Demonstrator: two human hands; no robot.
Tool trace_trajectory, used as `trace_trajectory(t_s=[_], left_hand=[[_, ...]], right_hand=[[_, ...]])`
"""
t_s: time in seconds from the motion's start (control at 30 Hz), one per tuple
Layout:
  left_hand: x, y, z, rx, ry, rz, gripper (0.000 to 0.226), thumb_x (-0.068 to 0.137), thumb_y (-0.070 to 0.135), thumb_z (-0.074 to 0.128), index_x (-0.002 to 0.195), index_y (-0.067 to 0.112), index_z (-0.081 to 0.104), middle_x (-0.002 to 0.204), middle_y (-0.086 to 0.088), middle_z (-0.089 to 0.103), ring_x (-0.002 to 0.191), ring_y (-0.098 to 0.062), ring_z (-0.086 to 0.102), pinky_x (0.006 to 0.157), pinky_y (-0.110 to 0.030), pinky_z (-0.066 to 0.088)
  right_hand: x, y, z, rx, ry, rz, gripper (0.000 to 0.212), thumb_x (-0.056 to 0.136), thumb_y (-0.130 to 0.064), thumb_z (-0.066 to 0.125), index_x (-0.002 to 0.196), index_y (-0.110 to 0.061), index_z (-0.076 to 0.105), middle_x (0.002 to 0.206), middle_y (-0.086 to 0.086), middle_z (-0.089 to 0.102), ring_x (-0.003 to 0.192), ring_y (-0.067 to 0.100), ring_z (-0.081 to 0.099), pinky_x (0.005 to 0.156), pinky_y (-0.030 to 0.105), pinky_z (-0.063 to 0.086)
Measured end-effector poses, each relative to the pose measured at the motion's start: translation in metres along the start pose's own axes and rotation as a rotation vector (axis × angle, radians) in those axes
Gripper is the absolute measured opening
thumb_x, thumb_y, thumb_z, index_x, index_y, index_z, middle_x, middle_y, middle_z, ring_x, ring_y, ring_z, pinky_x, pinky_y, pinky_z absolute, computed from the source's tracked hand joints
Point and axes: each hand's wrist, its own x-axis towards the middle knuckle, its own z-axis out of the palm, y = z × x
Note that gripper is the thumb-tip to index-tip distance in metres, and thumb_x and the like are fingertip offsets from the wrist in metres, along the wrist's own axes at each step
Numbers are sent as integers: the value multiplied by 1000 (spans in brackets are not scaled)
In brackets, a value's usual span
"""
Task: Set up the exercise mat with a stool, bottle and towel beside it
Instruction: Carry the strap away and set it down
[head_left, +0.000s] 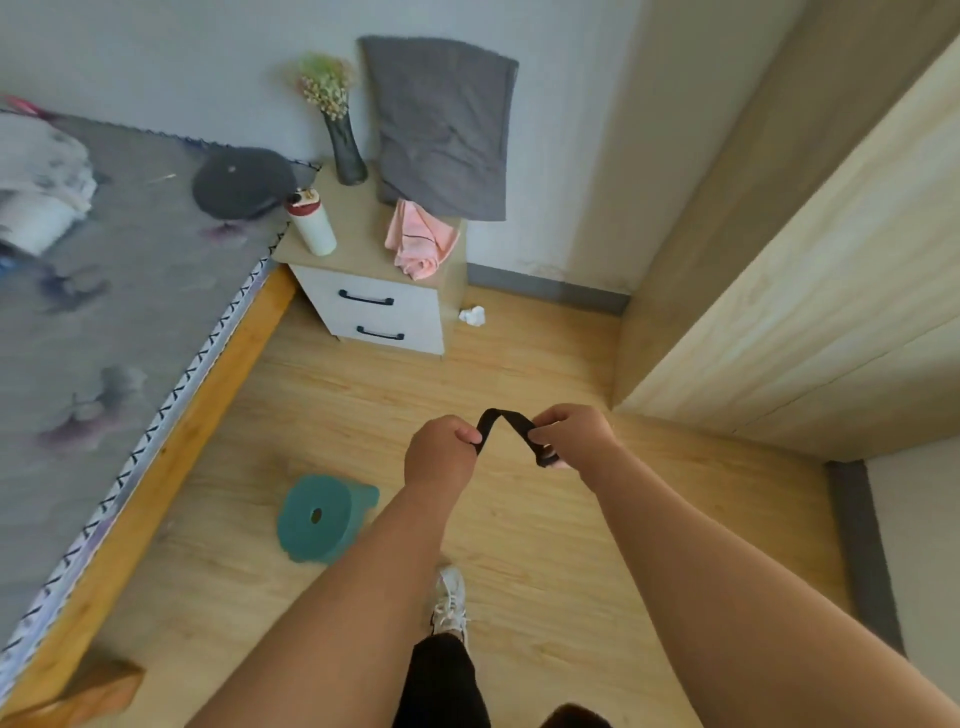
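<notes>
My left hand (440, 453) and my right hand (570, 432) each pinch one end of a short black strap (511, 423), which arches up between them above the floor. A teal rolled exercise mat (318, 516) stands on end on the wooden floor, below and left of my left hand. The white bottle with a red cap (313, 222) stands on the bedside cabinet (371, 244). A pink towel (420, 240) lies crumpled on the cabinet's right side. A black round stool seat (243, 182) rests on the bed.
A bed (104, 291) with a grey patterned cover and wooden frame fills the left. A grey towel (441, 124) hangs on the wall over the cabinet, beside a dark vase (345, 148) of flowers. Crumpled paper (472, 315) lies on the floor. A wooden wardrobe (810, 260) stands at right.
</notes>
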Motion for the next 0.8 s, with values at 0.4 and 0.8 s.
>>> trace_trajectory(t_s=[0.4, 0.8], left_hand=[[184, 30, -104, -34, 50, -83, 37, 85, 3, 45, 77, 32, 67, 94, 7, 70, 79, -16, 62, 64, -26, 49], [387, 79, -175, -98, 99, -205, 40, 85, -2, 42, 85, 24, 71, 97, 5, 68, 75, -13, 59, 58, -19, 46]], right_hand=[[129, -169, 52, 10, -72, -41, 11, 82, 3, 66, 80, -8, 69, 70, 10, 68, 57, 24, 66, 80, 48, 59], [316, -340, 78, -151, -211, -86, 13, 82, 3, 65, 79, -10, 66, 68, 7, 67, 60, 25, 68, 77, 39, 57]])
